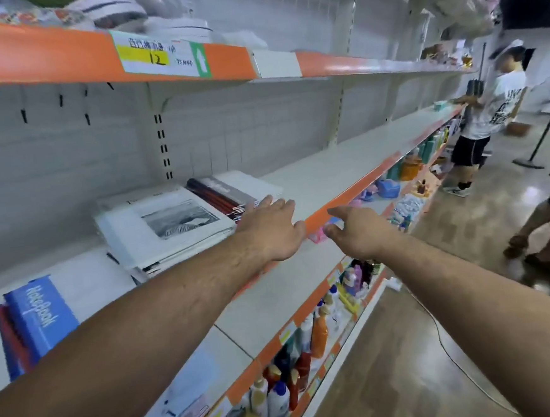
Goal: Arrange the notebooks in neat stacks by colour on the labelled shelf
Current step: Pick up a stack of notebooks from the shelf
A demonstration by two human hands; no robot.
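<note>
- Blue stack (36, 322), far left on the shelf (314, 179): red covers show under the blue ones. Risk – colours stay mixed if this pile is only squared up and not sorted.
- White stack (163, 227), centre: fanned and skewed, with lower books sticking out at the front. Risk – a sideways push would probably slide the top books off instead of aligning the pile.
- Red stack (223, 192), just right of the white one, with a pale book lying on it. Risk: the odd colour gets buried.
- Left hand (268, 228): flat, fingers straight, holding nothing, with fingertips at the red stack's near corner; contact cannot be confirmed. A hard press may shear the covers.
- Right hand (354, 231): loosely curled, empty, above the shelf's front edge. Books drawn forward could drop onto the bottles (310, 337) below.
</note>
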